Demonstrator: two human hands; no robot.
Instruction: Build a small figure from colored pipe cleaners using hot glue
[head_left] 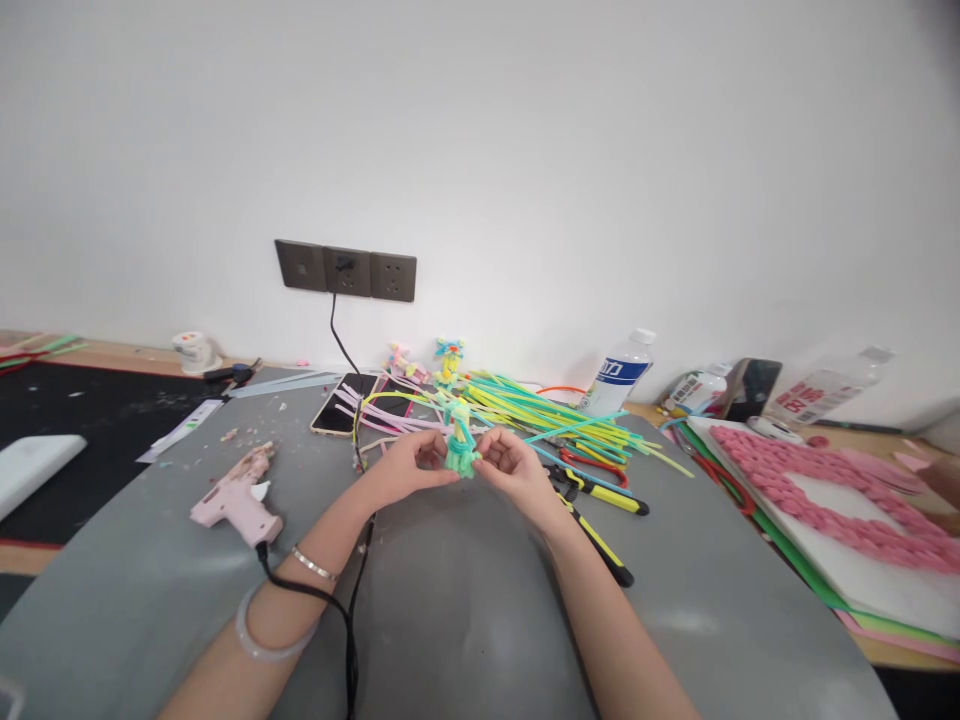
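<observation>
A small green and teal pipe-cleaner figure [460, 452] is held upright between my two hands, above the grey mat [465, 600]. My left hand [409, 465] pinches its lower left side. On the other side, my right hand [514, 465] grips the lower right edge with closed fingertips. Behind the hands lies a loose heap of yellow, green and teal pipe cleaners [532, 405], with lilac ones [367, 412] to the left. Two similar figures, a pink one [405, 364] and a blue and yellow one [448, 362], stand near the wall.
A pink glue gun [240, 500] lies at left, its black cord [351, 640] running past my left forearm. Yellow-black pliers [600, 520] rest at right. A phone [341, 405], a water bottle [621, 372] and a pink braided piece [810, 490] on stacked sheets are also around.
</observation>
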